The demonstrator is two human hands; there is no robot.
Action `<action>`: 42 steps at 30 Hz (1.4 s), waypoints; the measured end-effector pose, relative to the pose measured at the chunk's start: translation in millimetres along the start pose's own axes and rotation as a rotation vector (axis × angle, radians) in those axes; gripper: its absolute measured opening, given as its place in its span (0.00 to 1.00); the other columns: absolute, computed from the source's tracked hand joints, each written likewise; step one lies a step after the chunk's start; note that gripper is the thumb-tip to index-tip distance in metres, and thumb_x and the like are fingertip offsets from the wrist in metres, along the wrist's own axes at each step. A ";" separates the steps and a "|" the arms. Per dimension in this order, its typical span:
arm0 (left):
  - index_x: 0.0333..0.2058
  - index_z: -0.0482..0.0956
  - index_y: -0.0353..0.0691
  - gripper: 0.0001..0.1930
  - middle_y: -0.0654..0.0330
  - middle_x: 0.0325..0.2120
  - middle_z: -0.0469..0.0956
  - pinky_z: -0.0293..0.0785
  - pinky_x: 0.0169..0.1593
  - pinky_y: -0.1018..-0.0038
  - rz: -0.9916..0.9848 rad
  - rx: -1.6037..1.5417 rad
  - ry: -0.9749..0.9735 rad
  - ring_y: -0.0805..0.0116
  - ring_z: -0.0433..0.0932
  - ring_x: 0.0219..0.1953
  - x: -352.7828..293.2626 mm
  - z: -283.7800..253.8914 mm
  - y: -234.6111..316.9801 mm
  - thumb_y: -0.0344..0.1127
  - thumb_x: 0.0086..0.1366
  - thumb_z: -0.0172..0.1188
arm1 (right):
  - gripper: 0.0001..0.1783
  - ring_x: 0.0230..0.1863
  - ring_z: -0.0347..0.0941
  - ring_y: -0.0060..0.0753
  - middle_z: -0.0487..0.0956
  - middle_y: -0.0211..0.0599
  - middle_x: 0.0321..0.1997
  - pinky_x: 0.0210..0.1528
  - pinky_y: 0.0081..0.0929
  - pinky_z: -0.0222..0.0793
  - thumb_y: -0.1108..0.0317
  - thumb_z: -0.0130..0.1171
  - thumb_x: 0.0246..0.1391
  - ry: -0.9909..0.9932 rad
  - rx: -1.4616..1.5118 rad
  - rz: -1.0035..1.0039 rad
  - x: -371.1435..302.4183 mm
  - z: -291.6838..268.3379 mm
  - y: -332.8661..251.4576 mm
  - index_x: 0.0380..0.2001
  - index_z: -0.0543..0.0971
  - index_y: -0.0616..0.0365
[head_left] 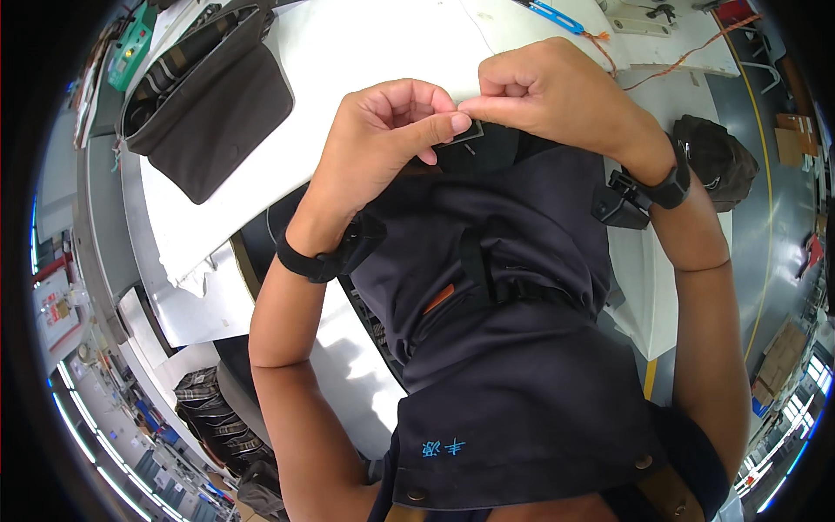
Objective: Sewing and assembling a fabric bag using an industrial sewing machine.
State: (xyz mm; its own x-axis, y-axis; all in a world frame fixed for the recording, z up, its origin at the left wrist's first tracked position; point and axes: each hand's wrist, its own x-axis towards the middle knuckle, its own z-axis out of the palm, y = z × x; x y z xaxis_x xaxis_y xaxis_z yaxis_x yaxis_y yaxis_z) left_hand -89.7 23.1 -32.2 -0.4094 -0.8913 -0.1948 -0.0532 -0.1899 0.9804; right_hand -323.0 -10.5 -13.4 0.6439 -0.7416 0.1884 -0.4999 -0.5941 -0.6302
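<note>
My left hand [383, 135] and my right hand [552, 91] meet over the table's near edge, just above my lap. Both are closed in a pinch, thumb tips almost touching. What lies between the fingertips is too small and too covered to name. Just below the left thumb shows a small dark piece with a thin, shiny straight edge [474, 133]; whether a hand grips it I cannot tell. To the left lies a dark brown flap bag [230, 109], its mouth showing a striped lining. Each wrist wears a black strap with a black block.
The white tabletop [374, 43] spreads ahead. Blue thread snips [555, 16] with an orange cord [687, 56] lie at the far right. A dark bag [718, 161] sits right of my right wrist. Striped cloth pieces [217, 418] are stacked low left. A dark apron [522, 348] covers my lap.
</note>
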 end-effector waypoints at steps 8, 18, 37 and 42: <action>0.36 0.85 0.36 0.07 0.65 0.29 0.83 0.76 0.34 0.82 -0.033 -0.243 -0.209 0.80 0.78 0.28 -3.0 -10.3 0.9 0.32 0.66 0.71 | 0.17 0.19 0.56 0.11 0.66 0.18 0.15 0.23 0.20 0.48 0.63 0.74 0.56 -0.147 0.336 0.081 -0.8 -9.5 -3.5 0.20 0.79 0.57; 0.40 0.81 0.35 0.05 0.60 0.31 0.82 0.83 0.38 0.76 0.120 -0.614 -0.339 0.74 0.82 0.31 1.5 -7.5 -18.3 0.29 0.69 0.67 | 0.13 0.20 0.55 0.06 0.67 0.13 0.15 0.22 0.18 0.44 0.65 0.74 0.57 -0.052 0.570 0.068 1.6 -1.3 -3.8 0.23 0.84 0.57; 0.42 0.82 0.33 0.07 0.59 0.32 0.84 0.83 0.39 0.79 0.141 -0.300 -0.076 0.75 0.84 0.34 -3.0 1.4 -15.0 0.30 0.70 0.67 | 0.16 0.18 0.57 0.08 0.69 0.17 0.15 0.20 0.16 0.47 0.63 0.71 0.60 -0.027 0.451 0.231 -2.3 0.9 -4.6 0.22 0.81 0.59; 0.44 0.81 0.33 0.08 0.58 0.34 0.84 0.85 0.41 0.77 0.221 -0.600 -0.074 0.72 0.85 0.36 3.6 8.3 -17.6 0.30 0.71 0.65 | 0.16 0.17 0.61 0.06 0.76 0.23 0.21 0.17 0.11 0.49 0.63 0.67 0.66 0.053 1.061 0.367 -2.4 14.2 -9.9 0.26 0.83 0.62</action>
State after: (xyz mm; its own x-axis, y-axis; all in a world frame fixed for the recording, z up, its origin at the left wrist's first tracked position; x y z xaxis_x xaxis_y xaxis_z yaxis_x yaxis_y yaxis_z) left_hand -97.8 26.6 -49.9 -0.4149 -0.9092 0.0335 0.5499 -0.2213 0.8054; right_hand -311.4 1.6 -18.3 0.5215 -0.8442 -0.1244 0.1080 0.2099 -0.9717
